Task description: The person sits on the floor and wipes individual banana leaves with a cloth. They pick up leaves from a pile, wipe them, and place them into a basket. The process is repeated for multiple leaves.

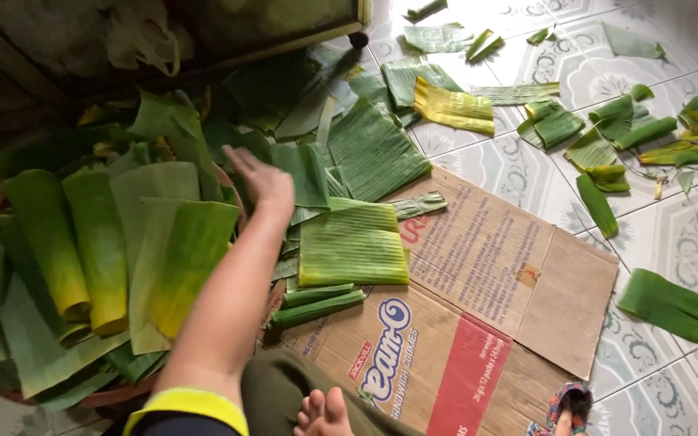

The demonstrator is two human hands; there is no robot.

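My left hand [262,179] is stretched out flat with its fingers apart, palm down, holding nothing. It hovers over the edge of a basket [82,397] filled with rolled and folded banana leaves [98,242]. Just right of the hand lies a stack of cut leaf pieces [353,244] on a flattened cardboard box [478,307]. A dark green leaf piece [304,173] lies close to the fingers; whether they touch it is unclear. My right hand is out of view.
Several leaf scraps [607,137] and a yellowish piece [454,107] are scattered over the patterned tiled floor [672,234]. A wheeled cabinet [284,24] stands at the back. My knee and bare foot [325,410] are at the bottom, with a sandalled foot [565,408] nearby.
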